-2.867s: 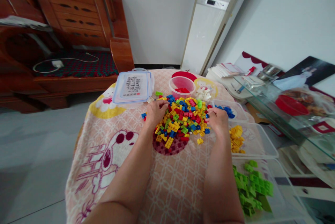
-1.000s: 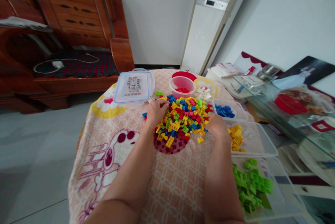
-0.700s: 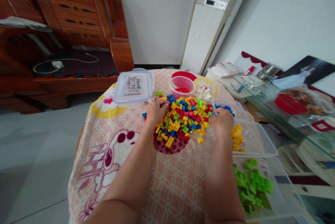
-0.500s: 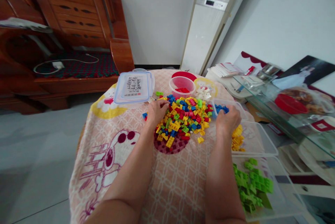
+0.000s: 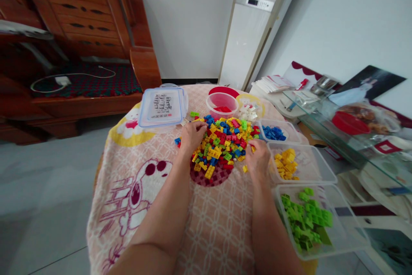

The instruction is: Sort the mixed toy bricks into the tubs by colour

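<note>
A heap of mixed toy building bricks [image 5: 222, 140] in red, yellow, blue and green lies on the table. At its left edge is my left hand [image 5: 193, 135], fingers curled together against the bricks; whatever they may hold is hidden. My right hand [image 5: 258, 157] is at the heap's right edge, thumb and fingers closed around a yellow brick [image 5: 253, 149]. Just right of this hand, clear plastic boxes hold sorted bricks: blue bricks [image 5: 273, 133], yellow bricks [image 5: 286, 163] and green bricks [image 5: 305, 219].
Behind the heap stands a round tub [image 5: 222, 102] with red bricks inside, next to a pile of white bricks [image 5: 247, 113]. A blue-edged lidded box [image 5: 162, 107] sits back left. A patterned cloth [image 5: 215, 223] covers the table. A glass shelf [image 5: 350, 137] stands at right.
My right hand has moved left from over the blue-brick box to the heap's right edge and closed on a yellow brick. My left hand stays at the heap's left edge.
</note>
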A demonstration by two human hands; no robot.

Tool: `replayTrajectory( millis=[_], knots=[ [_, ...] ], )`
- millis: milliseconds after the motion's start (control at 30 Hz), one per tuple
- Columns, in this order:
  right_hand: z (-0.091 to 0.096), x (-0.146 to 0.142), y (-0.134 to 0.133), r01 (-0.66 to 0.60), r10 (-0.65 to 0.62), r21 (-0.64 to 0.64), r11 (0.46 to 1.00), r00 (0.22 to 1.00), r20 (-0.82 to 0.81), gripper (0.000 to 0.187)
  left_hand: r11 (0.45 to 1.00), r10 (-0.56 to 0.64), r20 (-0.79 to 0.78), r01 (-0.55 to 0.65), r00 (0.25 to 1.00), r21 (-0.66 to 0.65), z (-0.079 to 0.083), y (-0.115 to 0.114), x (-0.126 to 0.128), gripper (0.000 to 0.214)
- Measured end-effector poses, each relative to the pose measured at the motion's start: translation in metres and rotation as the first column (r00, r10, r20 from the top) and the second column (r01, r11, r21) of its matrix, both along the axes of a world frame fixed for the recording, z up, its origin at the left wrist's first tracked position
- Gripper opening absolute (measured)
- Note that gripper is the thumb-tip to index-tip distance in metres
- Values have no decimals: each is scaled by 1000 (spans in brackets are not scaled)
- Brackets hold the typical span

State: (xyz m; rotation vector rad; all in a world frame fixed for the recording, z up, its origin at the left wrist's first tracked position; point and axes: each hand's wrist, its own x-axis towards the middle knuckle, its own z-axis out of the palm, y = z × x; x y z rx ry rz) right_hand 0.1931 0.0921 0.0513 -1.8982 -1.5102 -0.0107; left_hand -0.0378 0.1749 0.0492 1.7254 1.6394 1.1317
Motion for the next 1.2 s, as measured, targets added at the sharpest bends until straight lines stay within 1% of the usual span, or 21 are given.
replayTrajectory(
  millis=[100, 200, 333, 500, 567, 667, 800, 900, 1033, 1100, 1133, 1200],
  knots=[
    [-5, 4, -3, -10, 10, -1, 1000, 1000, 23, 24, 1000, 0, 15, 1, 1000, -12, -1, 1, 0, 28],
    [-5, 4, -5, -6, 8, -35, 999, 999, 49, 24, 1000, 11, 7, -11, 1000, -29, -1, 1, -1, 29],
    [-3, -1, -10, -18, 34, -145, 989, 993, 110, 19, 999, 27, -22, -27, 999, -17, 1, -1, 0, 29],
    [-1, -3, -14, -16, 66, -282, 959, 984, 167, 18, 999, 31, -20, -31, 999, -26, 1, 0, 0, 30],
    [-2, -1, -13, -23, 73, -293, 956, 984, 161, 18, 999, 35, -30, -36, 999, -25, 0, 1, 0, 30],
    [-4, 2, -10, -20, 55, -263, 965, 990, 128, 14, 999, 29, -37, -29, 999, -19, -1, 2, 0, 30],
    [1, 2, -6, -26, 30, -148, 989, 999, 26, 14, 1000, 24, -37, -25, 999, -14, -1, 2, 0, 30],
    [6, 0, -8, 36, -40, -63, 997, 997, -64, 18, 1000, 21, -34, -22, 999, -16, -2, 3, 0, 31],
    [4, 0, -10, 154, -170, -84, 984, 961, -220, 25, 1000, 13, -13, -13, 1000, -19, -3, 3, 0, 31],
    [-1, 1, -6, 169, -183, -70, 983, 921, -344, 30, 1000, 14, -13, -15, 1000, -16, -3, 3, 0, 31],
    [-4, 2, -2, 176, -180, -50, 983, 886, -428, 35, 1000, 16, -19, -16, 1000, -14, -2, 3, 1, 30],
    [-7, 4, 8, 210, -164, 5, 978, 777, -608, 48, 1000, 20, -34, -20, 999, -11, -1, 3, 1, 30]
  ],
)
